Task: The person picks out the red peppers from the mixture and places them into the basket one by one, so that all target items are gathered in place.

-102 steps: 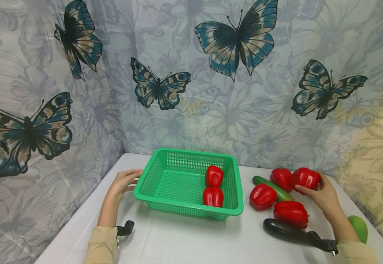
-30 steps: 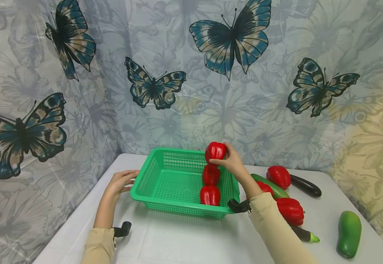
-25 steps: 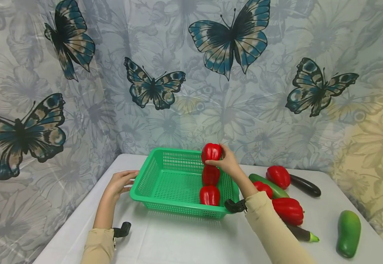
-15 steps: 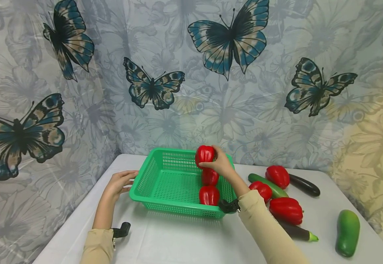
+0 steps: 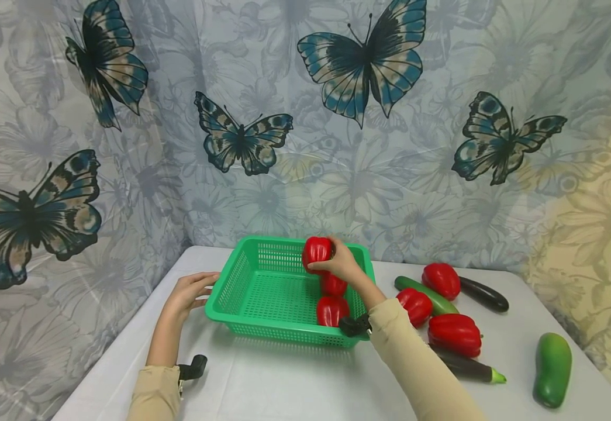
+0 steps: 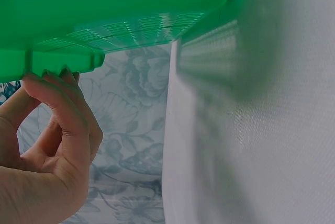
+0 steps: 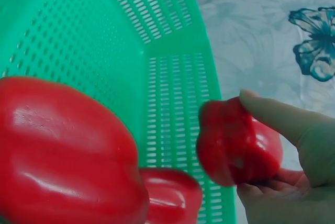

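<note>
My right hand (image 5: 341,261) pinches a red bell pepper (image 5: 317,254) between thumb and fingers, above the far part of the green basket (image 5: 284,333). Below it in the basket lie two more red bell peppers, one behind (image 5: 334,285) and one in front (image 5: 332,311). The right wrist view shows the held pepper (image 7: 230,143) beside the perforated basket wall (image 7: 172,103). At the basket's left side, my left hand (image 5: 186,295) holds the rim with bent fingers. The left wrist view shows those fingertips (image 6: 65,75) against the rim's edge.
Right of the basket lie three red bell peppers (image 5: 455,335), a cucumber (image 5: 426,294), a dark eggplant (image 5: 484,293) behind and another eggplant (image 5: 465,365) in front. A thick green vegetable (image 5: 552,370) lies farther right. A butterfly-print cloth (image 5: 284,204) hangs behind the white table (image 5: 263,386).
My right hand took a red bell pepper from the group at the right and carried it left over the basket. Lately it has moved further left and slightly lower. My left hand stays at the rim.
</note>
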`<state>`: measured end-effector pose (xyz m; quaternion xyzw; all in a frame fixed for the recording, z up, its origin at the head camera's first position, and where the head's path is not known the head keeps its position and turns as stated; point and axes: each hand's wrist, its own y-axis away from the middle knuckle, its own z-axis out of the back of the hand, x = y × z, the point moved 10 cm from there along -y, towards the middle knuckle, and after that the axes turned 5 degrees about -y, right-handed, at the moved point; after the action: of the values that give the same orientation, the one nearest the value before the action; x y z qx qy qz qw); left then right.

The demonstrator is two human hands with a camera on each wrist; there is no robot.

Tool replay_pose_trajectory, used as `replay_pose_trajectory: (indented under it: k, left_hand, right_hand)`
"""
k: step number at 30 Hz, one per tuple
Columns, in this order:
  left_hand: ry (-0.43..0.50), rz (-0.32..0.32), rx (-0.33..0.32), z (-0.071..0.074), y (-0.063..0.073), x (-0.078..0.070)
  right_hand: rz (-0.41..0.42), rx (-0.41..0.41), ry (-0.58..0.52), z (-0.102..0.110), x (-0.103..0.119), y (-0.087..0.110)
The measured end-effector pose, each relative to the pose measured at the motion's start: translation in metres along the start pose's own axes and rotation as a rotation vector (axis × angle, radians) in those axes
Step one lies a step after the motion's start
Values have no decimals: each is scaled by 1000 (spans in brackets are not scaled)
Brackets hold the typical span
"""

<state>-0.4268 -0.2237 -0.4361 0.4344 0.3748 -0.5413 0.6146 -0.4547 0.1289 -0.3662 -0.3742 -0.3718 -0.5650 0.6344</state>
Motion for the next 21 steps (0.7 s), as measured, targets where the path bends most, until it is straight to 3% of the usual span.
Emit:
replay_pose_trajectory:
  k: [21]
  left_hand:
    - [5, -2, 6, 0, 2, -1]
  right_hand:
    - [-19, 61, 93, -21, -8, -12]
